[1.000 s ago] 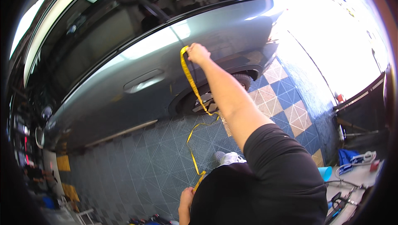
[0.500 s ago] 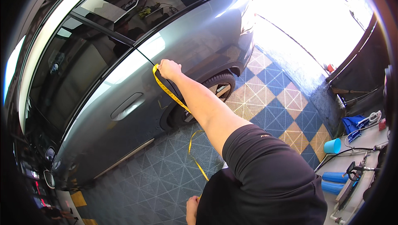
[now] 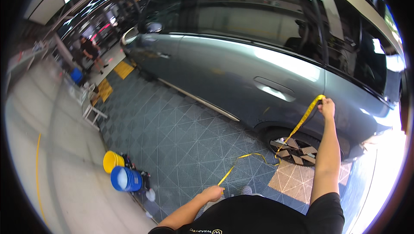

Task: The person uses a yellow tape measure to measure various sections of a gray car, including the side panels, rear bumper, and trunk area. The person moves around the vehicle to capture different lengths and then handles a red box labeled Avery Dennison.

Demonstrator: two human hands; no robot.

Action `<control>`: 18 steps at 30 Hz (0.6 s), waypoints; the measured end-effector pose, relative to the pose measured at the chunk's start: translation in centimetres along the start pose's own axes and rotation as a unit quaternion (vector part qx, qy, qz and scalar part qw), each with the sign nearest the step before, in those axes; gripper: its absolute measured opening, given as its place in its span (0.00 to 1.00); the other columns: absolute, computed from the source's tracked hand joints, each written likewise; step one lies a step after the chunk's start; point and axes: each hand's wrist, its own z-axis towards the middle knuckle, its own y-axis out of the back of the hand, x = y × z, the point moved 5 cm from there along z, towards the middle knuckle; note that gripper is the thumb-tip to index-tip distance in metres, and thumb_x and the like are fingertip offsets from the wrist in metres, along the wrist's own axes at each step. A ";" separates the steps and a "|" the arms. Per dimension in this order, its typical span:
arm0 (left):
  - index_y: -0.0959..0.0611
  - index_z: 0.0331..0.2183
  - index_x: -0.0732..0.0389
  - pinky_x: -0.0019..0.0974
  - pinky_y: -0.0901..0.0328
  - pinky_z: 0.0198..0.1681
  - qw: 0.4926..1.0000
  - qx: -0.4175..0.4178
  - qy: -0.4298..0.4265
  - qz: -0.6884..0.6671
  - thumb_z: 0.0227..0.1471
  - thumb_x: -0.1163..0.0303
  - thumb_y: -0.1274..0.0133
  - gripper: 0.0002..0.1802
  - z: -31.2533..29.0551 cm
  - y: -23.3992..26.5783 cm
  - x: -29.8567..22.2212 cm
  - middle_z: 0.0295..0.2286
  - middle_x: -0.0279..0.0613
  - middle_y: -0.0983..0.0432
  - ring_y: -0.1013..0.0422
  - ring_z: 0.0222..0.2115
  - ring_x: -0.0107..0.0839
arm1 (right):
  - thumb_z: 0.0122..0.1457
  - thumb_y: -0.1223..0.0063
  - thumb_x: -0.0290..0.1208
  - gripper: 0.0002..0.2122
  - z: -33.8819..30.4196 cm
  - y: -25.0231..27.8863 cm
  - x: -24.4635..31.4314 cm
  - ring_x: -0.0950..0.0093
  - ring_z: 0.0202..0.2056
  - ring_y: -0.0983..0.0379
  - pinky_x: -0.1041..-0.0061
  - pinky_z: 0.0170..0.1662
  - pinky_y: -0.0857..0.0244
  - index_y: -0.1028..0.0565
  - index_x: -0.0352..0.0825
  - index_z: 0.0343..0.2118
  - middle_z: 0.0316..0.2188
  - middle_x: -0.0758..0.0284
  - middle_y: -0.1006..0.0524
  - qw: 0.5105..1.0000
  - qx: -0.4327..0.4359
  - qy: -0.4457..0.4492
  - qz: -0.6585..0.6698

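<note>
Yellow tape (image 3: 307,114): strung between both hands, running from the right of the frame down past the wheel (image 3: 297,152), over the floor tiles (image 3: 172,124) in a loose curve, then up to the bottom middle; left slack, perhaps for easy movement.
Right hand (image 3: 327,107): right of the frame, fingers grasping the tape near its upper bend; raised beside the door seam (image 3: 324,83) of the grey car (image 3: 233,68), probably to keep the tape high on the panel; touching the paint or just off it — cannot tell.
Left hand (image 3: 213,193): bottom middle, fingers curled round the lower tape, likely to stop it sliding away.
Buckets: yellow one (image 3: 113,161) and blue one (image 3: 126,179), side by side at lower left, apparently set near the wall to stay out of the way.
Since half a second ago: view swung left, now taking in both buckets; right hand shifted from upper middle to right of the frame, yet still at the same seam; left forearm now showing.
</note>
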 end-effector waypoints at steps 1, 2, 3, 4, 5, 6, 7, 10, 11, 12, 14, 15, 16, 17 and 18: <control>0.21 0.35 0.66 0.49 0.32 0.45 1.000 0.006 0.003 -0.001 0.54 0.69 0.56 0.13 0.1 -0.5 -0.1 0.38 0.55 0.23 0.28 0.42 0.51 | 0.63 0.51 0.40 0.13 0.0 -0.2 0.2 0.76 0.15 0.29 0.74 0.22 0.34 0.26 0.34 0.29 0.15 0.67 0.24 1.000 0.001 -0.009 -0.001; 0.21 0.36 0.66 0.49 0.32 0.46 1.000 0.005 0.017 -0.009 0.54 0.70 0.57 0.13 -0.1 -0.6 -0.4 0.39 0.55 0.24 0.28 0.43 0.51 | 0.63 0.52 0.40 0.13 0.1 -0.5 0.3 0.77 0.15 0.29 0.74 0.22 0.34 0.26 0.34 0.29 0.15 0.67 0.24 1.000 0.005 -0.009 -0.002; 0.21 0.36 0.66 0.49 0.32 0.46 1.000 -0.005 0.021 -0.022 0.54 0.71 0.57 0.13 -0.1 -1.1 -0.2 0.39 0.55 0.24 0.28 0.44 0.51 | 0.64 0.53 0.40 0.14 0.2 -0.6 0.2 0.77 0.15 0.29 0.74 0.22 0.33 0.27 0.34 0.29 0.15 0.67 0.23 1.000 0.005 -0.010 -0.002; 0.21 0.36 0.66 0.50 0.32 0.46 0.999 -0.013 0.022 -0.032 0.53 0.71 0.58 0.13 0.0 -1.7 0.0 0.40 0.55 0.24 0.28 0.44 0.51 | 0.64 0.53 0.40 0.14 0.3 -0.5 0.1 0.77 0.15 0.29 0.74 0.22 0.33 0.27 0.34 0.29 0.15 0.67 0.23 1.000 0.003 -0.012 -0.003; 0.21 0.36 0.66 0.50 0.32 0.46 0.999 -0.019 0.025 -0.041 0.53 0.71 0.58 0.13 -0.1 -2.1 0.2 0.40 0.55 0.24 0.28 0.44 0.51 | 0.64 0.53 0.40 0.14 0.2 -0.9 0.5 0.76 0.16 0.28 0.75 0.22 0.32 0.27 0.33 0.30 0.16 0.66 0.23 1.000 0.007 -0.007 -0.009; 0.21 0.37 0.66 0.49 0.33 0.47 0.998 -0.007 0.035 -0.049 0.53 0.71 0.58 0.14 -1.0 -0.9 -0.9 0.41 0.55 0.24 0.28 0.45 0.50 | 0.64 0.53 0.40 0.14 0.2 -0.9 0.6 0.76 0.16 0.28 0.75 0.23 0.32 0.26 0.33 0.30 0.16 0.66 0.23 1.000 0.009 -0.006 -0.011; 0.21 0.37 0.65 0.49 0.33 0.48 0.999 0.001 0.027 -0.037 0.53 0.70 0.58 0.14 -1.2 -1.0 -1.1 0.41 0.55 0.24 0.28 0.45 0.50 | 0.64 0.53 0.40 0.14 0.2 -0.8 0.6 0.76 0.16 0.27 0.75 0.23 0.31 0.26 0.32 0.31 0.17 0.66 0.23 1.000 0.010 -0.006 -0.014; 0.20 0.38 0.65 0.48 0.33 0.48 1.000 0.002 0.020 -0.020 0.53 0.70 0.57 0.15 -1.5 -0.7 -1.1 0.41 0.54 0.24 0.28 0.45 0.50 | 0.64 0.54 0.39 0.14 -0.1 -0.4 1.2 0.76 0.17 0.27 0.75 0.25 0.31 0.27 0.32 0.31 0.17 0.66 0.23 1.000 0.008 -0.017 -0.009; 0.20 0.38 0.64 0.48 0.33 0.48 0.999 -0.002 0.026 -0.027 0.53 0.69 0.57 0.15 -1.6 -0.7 -0.9 0.41 0.54 0.24 0.28 0.45 0.50 | 0.64 0.54 0.39 0.14 -0.4 -0.3 1.4 0.76 0.17 0.27 0.75 0.25 0.31 0.27 0.32 0.30 0.17 0.66 0.23 1.000 0.008 -0.020 -0.010; 0.20 0.38 0.64 0.48 0.33 0.48 0.999 -0.007 0.032 -0.035 0.53 0.69 0.56 0.14 -1.7 -0.7 -0.7 0.41 0.54 0.24 0.29 0.45 0.49 | 0.64 0.54 0.39 0.14 -0.5 -0.2 1.5 0.76 0.17 0.27 0.75 0.25 0.32 0.27 0.32 0.29 0.17 0.66 0.23 1.000 0.005 -0.019 -0.012; 0.20 0.38 0.64 0.49 0.33 0.47 0.998 -0.026 0.032 -0.053 0.53 0.69 0.55 0.13 -1.7 -0.6 -0.4 0.40 0.54 0.24 0.28 0.45 0.49 | 0.64 0.54 0.38 0.14 -0.6 -0.2 1.6 0.77 0.17 0.28 0.75 0.25 0.32 0.28 0.33 0.28 0.17 0.67 0.23 1.000 0.001 -0.013 -0.016; 0.20 0.38 0.63 0.49 0.33 0.47 0.997 -0.041 0.027 -0.064 0.53 0.69 0.54 0.13 -1.4 -0.2 -0.2 0.39 0.54 0.24 0.28 0.44 0.50 | 0.64 0.54 0.38 0.13 -0.5 -0.2 1.6 0.75 0.18 0.28 0.73 0.25 0.33 0.29 0.33 0.28 0.17 0.66 0.24 1.000 -0.008 0.001 -0.009; 0.20 0.37 0.63 0.49 0.33 0.46 0.995 -0.058 0.022 -0.075 0.54 0.69 0.53 0.12 -1.3 0.3 -0.1 0.38 0.54 0.24 0.28 0.43 0.50 | 0.64 0.54 0.37 0.13 -0.9 -0.3 1.4 0.73 0.18 0.28 0.71 0.25 0.33 0.29 0.33 0.27 0.17 0.66 0.24 1.000 -0.016 0.016 -0.001; 0.20 0.37 0.63 0.48 0.33 0.44 0.988 -0.105 0.005 -0.113 0.54 0.68 0.52 0.12 -1.4 1.2 -0.3 0.36 0.52 0.25 0.28 0.41 0.49 | 0.64 0.54 0.36 0.13 -1.7 -1.0 1.4 0.71 0.20 0.28 0.69 0.27 0.34 0.30 0.32 0.27 0.17 0.65 0.25 0.995 -0.018 0.094 -0.036; 0.21 0.38 0.62 0.48 0.33 0.42 0.976 -0.154 -0.011 -0.152 0.54 0.67 0.51 0.12 -1.5 2.2 -0.3 0.35 0.51 0.25 0.28 0.39 0.49 | 0.64 0.55 0.35 0.12 -3.0 -1.6 1.3 0.68 0.21 0.28 0.67 0.28 0.35 0.30 0.32 0.27 0.17 0.64 0.26 0.982 -0.022 0.174 -0.069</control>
